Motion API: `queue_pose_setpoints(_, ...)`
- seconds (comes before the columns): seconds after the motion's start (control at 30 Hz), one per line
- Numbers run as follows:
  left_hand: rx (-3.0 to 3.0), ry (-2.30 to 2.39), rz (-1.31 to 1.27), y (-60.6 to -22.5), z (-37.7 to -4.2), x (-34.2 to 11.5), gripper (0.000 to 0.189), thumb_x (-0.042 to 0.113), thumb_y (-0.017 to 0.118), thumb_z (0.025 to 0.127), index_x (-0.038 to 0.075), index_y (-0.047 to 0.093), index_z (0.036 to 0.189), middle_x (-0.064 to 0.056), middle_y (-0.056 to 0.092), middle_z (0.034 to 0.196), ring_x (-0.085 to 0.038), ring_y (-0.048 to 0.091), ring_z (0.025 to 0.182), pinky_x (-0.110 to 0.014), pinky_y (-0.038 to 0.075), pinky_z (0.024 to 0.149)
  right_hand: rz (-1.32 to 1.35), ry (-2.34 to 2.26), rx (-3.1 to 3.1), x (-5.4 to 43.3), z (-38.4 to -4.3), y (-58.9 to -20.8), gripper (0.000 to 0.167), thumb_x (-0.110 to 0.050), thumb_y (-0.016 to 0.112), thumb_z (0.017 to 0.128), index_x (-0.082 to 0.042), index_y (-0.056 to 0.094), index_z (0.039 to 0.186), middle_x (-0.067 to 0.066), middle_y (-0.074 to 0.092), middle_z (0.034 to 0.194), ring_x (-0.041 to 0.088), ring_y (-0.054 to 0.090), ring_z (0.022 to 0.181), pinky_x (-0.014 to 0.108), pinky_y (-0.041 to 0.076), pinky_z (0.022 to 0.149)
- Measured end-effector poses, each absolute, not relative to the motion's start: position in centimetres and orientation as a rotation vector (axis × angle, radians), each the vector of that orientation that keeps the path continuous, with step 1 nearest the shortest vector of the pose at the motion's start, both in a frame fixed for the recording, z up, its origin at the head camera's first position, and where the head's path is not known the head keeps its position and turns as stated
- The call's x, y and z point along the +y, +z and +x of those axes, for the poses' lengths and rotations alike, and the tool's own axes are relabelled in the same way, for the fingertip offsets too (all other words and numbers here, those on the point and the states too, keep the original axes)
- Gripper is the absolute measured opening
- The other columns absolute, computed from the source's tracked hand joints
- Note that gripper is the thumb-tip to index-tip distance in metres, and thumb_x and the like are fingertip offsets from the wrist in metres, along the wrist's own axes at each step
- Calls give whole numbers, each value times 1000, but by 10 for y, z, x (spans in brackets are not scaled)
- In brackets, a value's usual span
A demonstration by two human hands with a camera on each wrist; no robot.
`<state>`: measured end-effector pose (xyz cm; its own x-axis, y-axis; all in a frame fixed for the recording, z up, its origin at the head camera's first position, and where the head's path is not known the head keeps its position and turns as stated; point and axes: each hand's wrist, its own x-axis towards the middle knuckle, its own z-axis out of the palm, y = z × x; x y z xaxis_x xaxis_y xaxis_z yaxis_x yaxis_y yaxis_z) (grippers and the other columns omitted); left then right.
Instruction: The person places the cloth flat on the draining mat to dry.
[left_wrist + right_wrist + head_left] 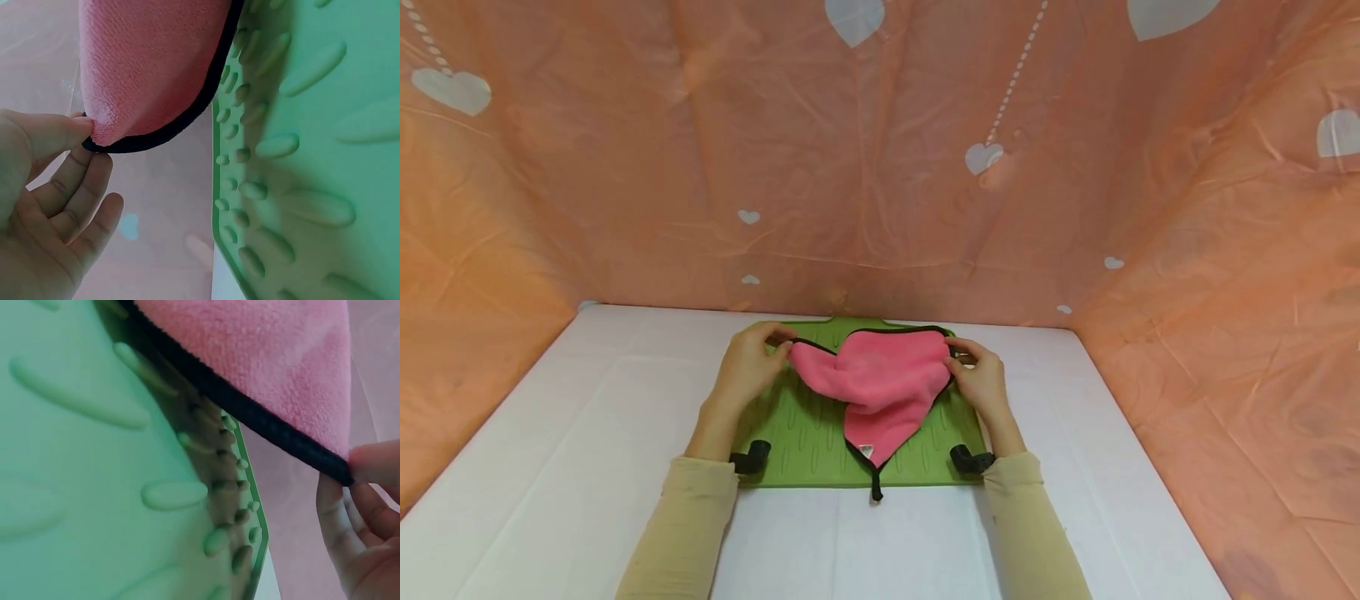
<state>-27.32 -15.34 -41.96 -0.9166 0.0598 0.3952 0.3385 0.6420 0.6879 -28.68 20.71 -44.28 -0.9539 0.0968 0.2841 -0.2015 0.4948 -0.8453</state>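
A pink cloth (895,367) with black edging is held up over a green ridged mat (805,450). My left hand (751,367) pinches its left corner between thumb and fingers; the left wrist view shows the thumb pressed on the cloth's corner (150,75), the other fingers loosely bent. On the far side my right hand (981,379) pinches the right corner, seen closely in the right wrist view at the black trim (269,428). The cloth sags in folds between both hands. Its lower point carries a small pale label (867,451) and a black loop (876,486) hanging past the mat's front edge.
White cloth (587,450) covers the table around the mat. Orange sheeting with pale hearts (865,192) stands behind and on both sides. Black wrist-camera mounts (752,458) sit at both wrists, over the mat's front corners.
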Motion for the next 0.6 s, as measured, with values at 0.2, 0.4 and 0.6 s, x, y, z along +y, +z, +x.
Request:
queue_pose_setpoints(0.2,-2525,-1179,-277,-418,-271,-163,19,4,66,99,-1,73,115,-20,72,109,-36,66,99,-51,50,86,12,1418,-2395,212,-289,-444,35,1,71,93,-4,74,128,17,73,123,29,70,97,12,47,64)
queue_pose_setpoints(0.4,-2580,-1192,-233,-416,-267,-172,22,8,63,102,0,72,120,-21,70,114,-36,65,101,-51,51,85,-101,1391,-2405,218,-290,-448,38,-1,69,96,-5,71,133,18,70,130,30,69,100,11,45,61)
queue_pose_setpoints(0.6,-2624,-1174,-199,-415,-265,-178,20,6,62,100,-1,72,115,-21,71,106,-37,66,96,-53,52,83,-186,1388,-2413,221,-290,-450,39,-4,67,98,-5,69,137,22,68,131,32,70,101,12,45,58)
